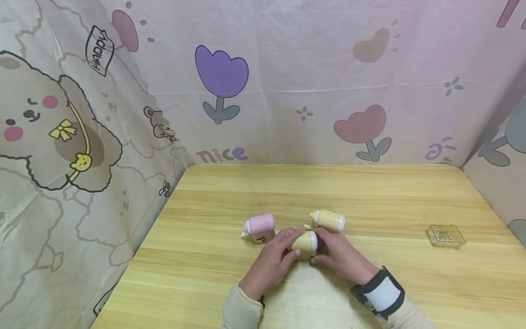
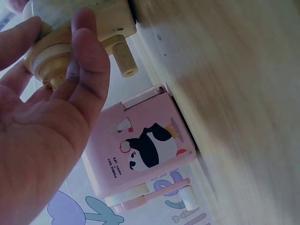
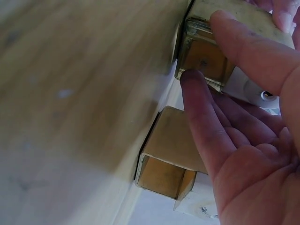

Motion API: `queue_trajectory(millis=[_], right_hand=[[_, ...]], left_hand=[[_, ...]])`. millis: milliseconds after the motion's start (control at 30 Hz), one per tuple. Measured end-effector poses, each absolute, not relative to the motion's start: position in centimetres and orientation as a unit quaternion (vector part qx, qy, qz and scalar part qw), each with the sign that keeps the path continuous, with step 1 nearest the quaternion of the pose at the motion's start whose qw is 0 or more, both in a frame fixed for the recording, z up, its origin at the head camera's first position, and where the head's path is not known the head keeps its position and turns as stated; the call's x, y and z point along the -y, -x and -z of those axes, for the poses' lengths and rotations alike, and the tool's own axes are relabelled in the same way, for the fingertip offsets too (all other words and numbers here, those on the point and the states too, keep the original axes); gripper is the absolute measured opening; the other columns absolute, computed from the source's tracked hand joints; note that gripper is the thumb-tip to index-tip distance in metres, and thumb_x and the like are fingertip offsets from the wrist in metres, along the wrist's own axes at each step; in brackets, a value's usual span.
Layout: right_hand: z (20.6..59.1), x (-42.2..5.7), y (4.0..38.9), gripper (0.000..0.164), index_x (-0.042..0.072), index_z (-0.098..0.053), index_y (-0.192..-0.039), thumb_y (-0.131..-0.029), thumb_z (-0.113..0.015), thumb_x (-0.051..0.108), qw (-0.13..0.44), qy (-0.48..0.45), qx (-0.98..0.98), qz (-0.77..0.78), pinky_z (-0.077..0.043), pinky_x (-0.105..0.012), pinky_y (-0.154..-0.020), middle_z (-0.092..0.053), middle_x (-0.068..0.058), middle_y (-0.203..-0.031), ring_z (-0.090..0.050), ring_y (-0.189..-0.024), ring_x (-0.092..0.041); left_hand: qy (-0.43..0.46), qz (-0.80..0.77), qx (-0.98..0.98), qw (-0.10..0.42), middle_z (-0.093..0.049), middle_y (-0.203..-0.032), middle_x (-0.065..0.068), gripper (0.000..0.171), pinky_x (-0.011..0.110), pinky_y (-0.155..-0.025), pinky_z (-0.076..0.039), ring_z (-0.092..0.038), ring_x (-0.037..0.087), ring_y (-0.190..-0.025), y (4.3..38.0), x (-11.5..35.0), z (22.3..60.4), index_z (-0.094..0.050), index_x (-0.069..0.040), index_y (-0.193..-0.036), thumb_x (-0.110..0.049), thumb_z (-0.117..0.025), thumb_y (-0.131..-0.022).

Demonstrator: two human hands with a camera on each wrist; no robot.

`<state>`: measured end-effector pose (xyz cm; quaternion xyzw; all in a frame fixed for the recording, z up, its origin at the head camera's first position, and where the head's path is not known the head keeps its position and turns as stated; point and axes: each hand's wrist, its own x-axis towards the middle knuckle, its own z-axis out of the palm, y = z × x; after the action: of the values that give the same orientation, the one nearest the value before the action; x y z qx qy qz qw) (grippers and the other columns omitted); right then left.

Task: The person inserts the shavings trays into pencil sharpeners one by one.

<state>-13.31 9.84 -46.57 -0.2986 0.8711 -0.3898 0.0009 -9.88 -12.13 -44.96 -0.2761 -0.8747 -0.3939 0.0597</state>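
A yellow hand-crank pencil sharpener [image 1: 303, 246] lies low over the table between both hands. My left hand [image 1: 274, 258] grips its nozzle end, with fingers curled about it in the left wrist view; its crank knob [image 2: 124, 61] sticks out below. At the other end, my right hand [image 1: 343, 257] holds it between thumb and fingers. One right fingertip [image 3: 193, 77] touches the edge of a clear-edged drawer front [image 3: 204, 58]. Just left sits a pink pencil sharpener [image 1: 262, 224] with a panda print. Behind the hands stands a second yellow sharpener [image 1: 328, 220]; its drawer slot [image 3: 161, 176] gapes.
A clear yellowish drawer [image 1: 449, 244], holding some pale bits, sits on the right of the wooden table [image 1: 370, 187]. Patterned cloth [image 1: 283, 59] hangs behind and at both sides. A black and white strap [image 1: 382, 292] wraps the right wrist.
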Motion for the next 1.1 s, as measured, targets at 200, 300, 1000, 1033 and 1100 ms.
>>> queue_trajectory(millis=[200,300,1000,1033,1100], right_hand=[[46.63,-9.84,13.37,0.062,0.009,-0.053,-0.125,-0.07,-0.081,0.015,0.001,0.3,-0.868,0.396,-0.051,-0.034,-0.084,-0.061,0.001,-0.11,-0.06,-0.094,-0.011],[46.64,-9.83,13.4,0.062,0.01,-0.053,-0.125,-0.07,-0.081,0.014,-0.002,0.301,-0.867,0.398,-0.051,-0.034,-0.084,-0.061,0.001,-0.11,-0.06,-0.095,-0.011],[46.36,-9.78,13.2,0.071,0.013,-0.048,-0.133,-0.071,-0.081,0.017,-0.001,0.297,-0.864,0.407,-0.05,-0.038,-0.088,-0.059,0.0,-0.118,-0.058,-0.1,-0.014],[46.38,-9.8,13.21,0.071,0.013,-0.048,-0.133,-0.071,-0.081,0.018,-0.002,0.298,-0.864,0.406,-0.049,-0.038,-0.088,-0.06,0.0,-0.118,-0.058,-0.101,-0.014],[46.46,-9.79,13.27,0.069,0.013,-0.048,-0.133,-0.071,-0.081,0.017,-0.001,0.301,-0.863,0.405,-0.05,-0.038,-0.087,-0.06,0.0,-0.116,-0.058,-0.1,-0.014]], left_hand=[[0.276,0.392,0.876,0.059,-0.05,-0.135,-0.005,0.047,0.031,-0.097,-0.043,-0.05,0.011,-0.118,9.95,12.08,44.93,-0.044,-0.021,-0.143,-0.02,-0.053,-0.097],[0.274,0.391,0.877,0.056,-0.05,-0.136,-0.005,0.048,0.032,-0.098,-0.042,-0.05,0.011,-0.119,9.96,12.05,44.89,-0.044,-0.021,-0.143,-0.02,-0.053,-0.097],[0.264,0.399,0.878,0.035,-0.05,-0.131,-0.01,0.047,0.025,-0.081,-0.046,-0.05,0.007,-0.089,9.92,12.16,44.81,-0.043,-0.027,-0.143,-0.022,-0.052,-0.097],[0.262,0.399,0.878,0.033,-0.05,-0.131,-0.011,0.047,0.025,-0.081,-0.046,-0.05,0.007,-0.089,9.92,12.14,44.78,-0.043,-0.027,-0.143,-0.022,-0.053,-0.097],[0.258,0.401,0.879,0.029,-0.049,-0.131,-0.011,0.048,0.026,-0.082,-0.046,-0.05,0.007,-0.09,9.92,12.09,44.76,-0.043,-0.028,-0.143,-0.022,-0.053,-0.097]])
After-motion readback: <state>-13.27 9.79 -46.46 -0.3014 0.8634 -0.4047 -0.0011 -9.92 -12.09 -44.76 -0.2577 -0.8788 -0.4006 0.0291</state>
